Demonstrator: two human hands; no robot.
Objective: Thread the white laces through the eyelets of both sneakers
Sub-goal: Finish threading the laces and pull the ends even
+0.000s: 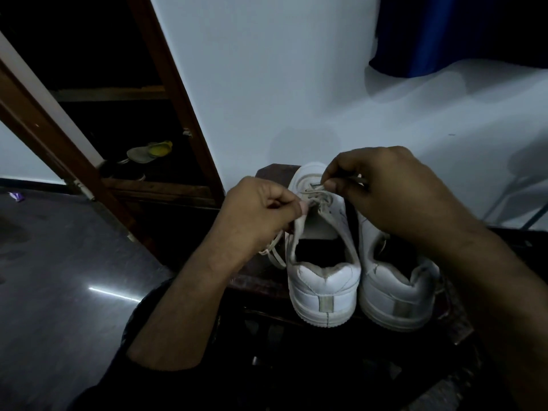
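- Two white sneakers are standing side by side on a dark wooden stool [268,281], heels facing the person and toes pointing away toward the pale wall [267,84], so their long axes are running away from the camera.
- The left sneaker [323,262] is sitting upright and is taking the white lace [318,194], which is crossing its lower eyelets near the toe.
- The right sneaker [397,280] is touching it, partly hidden under the right forearm.
- The left hand [258,215] is curling tightly, pinching the lace at the shoe's left eyelet edge; loose lace is hanging below it.
- The right hand [382,188] is pinching the lace end between thumb and forefinger above the toe.
- A shelf [154,185] at left is holding other footwear.
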